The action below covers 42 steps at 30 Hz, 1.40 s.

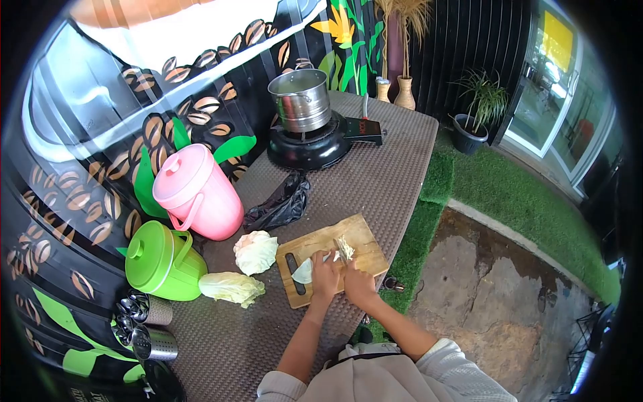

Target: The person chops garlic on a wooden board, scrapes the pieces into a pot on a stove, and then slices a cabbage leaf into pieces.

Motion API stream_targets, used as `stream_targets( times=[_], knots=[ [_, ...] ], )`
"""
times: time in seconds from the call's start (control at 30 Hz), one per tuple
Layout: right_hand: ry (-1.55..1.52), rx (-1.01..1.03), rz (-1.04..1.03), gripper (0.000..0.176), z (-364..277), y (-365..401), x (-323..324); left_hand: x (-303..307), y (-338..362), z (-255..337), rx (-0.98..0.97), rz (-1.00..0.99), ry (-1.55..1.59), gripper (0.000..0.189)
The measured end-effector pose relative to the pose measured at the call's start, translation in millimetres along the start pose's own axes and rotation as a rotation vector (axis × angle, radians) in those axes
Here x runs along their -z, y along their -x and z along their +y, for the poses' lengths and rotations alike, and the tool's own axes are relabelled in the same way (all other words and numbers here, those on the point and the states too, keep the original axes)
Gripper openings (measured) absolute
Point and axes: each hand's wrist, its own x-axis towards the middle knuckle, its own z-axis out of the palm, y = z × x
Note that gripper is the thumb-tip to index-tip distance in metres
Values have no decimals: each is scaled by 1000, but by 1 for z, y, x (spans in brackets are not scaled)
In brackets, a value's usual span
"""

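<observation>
My right hand (360,283) is wrapped round the handle of a knife (341,250), its blade resting among pale shreds of cabbage (345,248). Just left of the blade, my left hand (325,275) presses on a cut piece of cabbage (303,272), its fingers bent close to the knife. Both hands work above a wooden cutting board (363,234) with a dark slot handle at its left end. Beyond the board's left side lie a round cabbage (256,252) and a napa cabbage (232,288).
A steel pot (300,104) stands on a black gas stove (305,153) at the table's far end. Along the wall are a pink jug (199,191), a green jug (166,261) and metal cutlery holders (154,343). A black plastic bag (280,204) lies on the table (335,194).
</observation>
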Motion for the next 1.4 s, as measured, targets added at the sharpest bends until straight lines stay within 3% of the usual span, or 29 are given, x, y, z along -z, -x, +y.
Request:
stream_targets(
  times=[0.17, 0.27, 0.33, 0.47, 0.53, 0.67, 0.83, 0.97, 1.03, 1.13, 1.23, 1.4],
  knots=[
    [16, -63, 23, 32, 0, -6, -30, 0, -1, -1, -13, -19, 31, 34],
    [-138, -72, -49, 30, 4, -15, 5, 4, -1, 6, -30, -8, 1, 33],
    [-60, 53, -24, 26, 11, -18, 11, 3, -2, 7, -24, 6, -27, 31],
    [-52, 57, 10, 25, 3, -5, -3, 3, -2, 6, -19, 4, -16, 30],
    [-128, -148, -30, 28, -8, 0, -13, 5, -2, 7, -36, 14, 12, 31],
    [-162, -148, -26, 30, -7, -10, -20, 6, 0, 7, -25, 19, 26, 31],
    [-69, 78, 17, 23, 9, -10, -13, 5, -2, 9, -16, 69, 18, 28],
    [-49, -65, 92, 22, -11, 3, -10, 7, -2, 9, -2, 38, 47, 28],
    [-214, -151, -2, 21, -11, -9, -11, 8, -2, 8, -25, 40, 21, 28],
    [-119, 0, 40, 24, 0, -15, -5, 9, -1, 8, -14, 43, 34, 28],
    [-83, 25, -21, 28, 3, -7, 7, 6, -1, 6, 14, 41, 39, 28],
    [-57, -73, 0, 32, -10, 4, -19, 6, -3, -1, -29, 83, 100, 29]
  ],
)
